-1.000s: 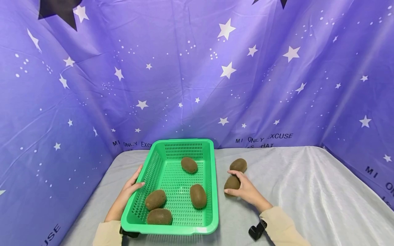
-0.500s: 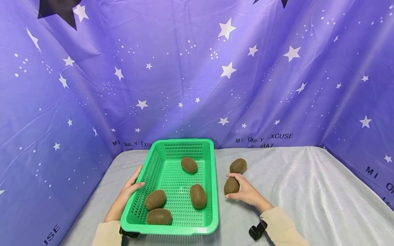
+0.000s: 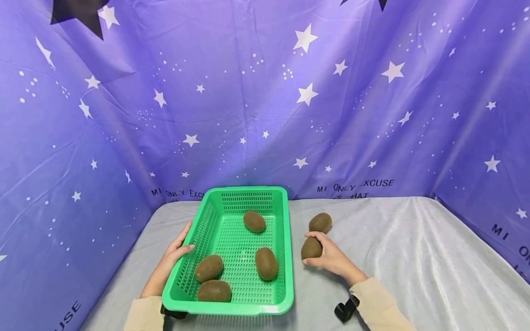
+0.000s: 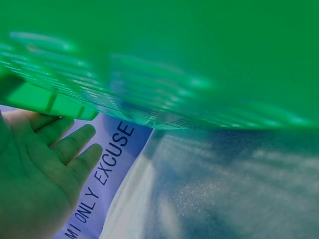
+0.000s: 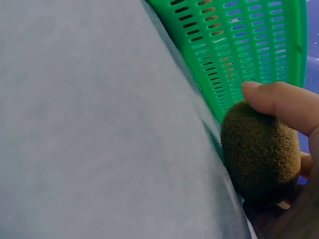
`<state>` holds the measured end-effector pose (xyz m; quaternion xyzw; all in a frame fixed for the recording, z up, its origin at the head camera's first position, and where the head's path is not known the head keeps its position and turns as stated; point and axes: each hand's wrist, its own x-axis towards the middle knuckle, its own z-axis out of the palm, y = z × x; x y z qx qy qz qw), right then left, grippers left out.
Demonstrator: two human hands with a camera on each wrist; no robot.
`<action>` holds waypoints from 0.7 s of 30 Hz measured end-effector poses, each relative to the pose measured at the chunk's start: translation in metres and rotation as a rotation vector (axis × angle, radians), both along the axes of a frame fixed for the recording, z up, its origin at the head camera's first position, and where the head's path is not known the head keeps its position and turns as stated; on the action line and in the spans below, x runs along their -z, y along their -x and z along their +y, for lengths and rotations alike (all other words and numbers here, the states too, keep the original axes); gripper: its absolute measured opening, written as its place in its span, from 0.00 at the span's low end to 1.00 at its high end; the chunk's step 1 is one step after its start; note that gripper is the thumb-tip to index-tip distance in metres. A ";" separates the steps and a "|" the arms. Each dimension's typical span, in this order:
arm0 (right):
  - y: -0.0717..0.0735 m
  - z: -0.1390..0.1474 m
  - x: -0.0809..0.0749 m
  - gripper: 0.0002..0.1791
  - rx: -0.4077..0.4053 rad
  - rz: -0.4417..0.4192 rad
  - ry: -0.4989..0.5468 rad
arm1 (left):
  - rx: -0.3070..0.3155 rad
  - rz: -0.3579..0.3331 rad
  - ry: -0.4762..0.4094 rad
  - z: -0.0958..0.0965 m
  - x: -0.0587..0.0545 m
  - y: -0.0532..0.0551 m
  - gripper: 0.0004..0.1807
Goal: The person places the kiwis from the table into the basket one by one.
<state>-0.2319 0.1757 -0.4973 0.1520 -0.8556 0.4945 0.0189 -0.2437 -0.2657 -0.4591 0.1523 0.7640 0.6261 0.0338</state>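
On the left, the green plastic basket point(image 3: 244, 309) holds several brown kiwis, one of them a kiwi point(image 3: 254, 222) near its far end. My left hand point(image 3: 169, 261) grips the basket's left rim, thumb over the edge; in the left wrist view its other fingers point(image 4: 75, 144) spread out beneath the rim. To the basket's right, my right hand point(image 3: 331, 257) holds a kiwi point(image 3: 311, 248) between thumb and fingers. The right wrist view shows this fuzzy kiwi point(image 5: 259, 152) with the thumb point(image 5: 274, 99) across its top. Just beyond it lies another kiwi point(image 3: 321, 222).
A grey cloth point(image 3: 414, 257) covers the table. Purple curtains point(image 3: 256, 101) with white stars stand behind it and on both sides. A black wrist camera point(image 3: 346, 309) is strapped at the right sleeve.
My right hand has drawn slightly toward me, its fingers closing round the nearer kiwi and away from the farther one. The left hand and the basket have stayed in place.
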 end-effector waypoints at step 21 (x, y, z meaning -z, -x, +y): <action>-0.012 -0.014 -0.054 0.38 -0.033 0.121 0.047 | -0.005 -0.029 -0.017 0.001 0.001 0.000 0.40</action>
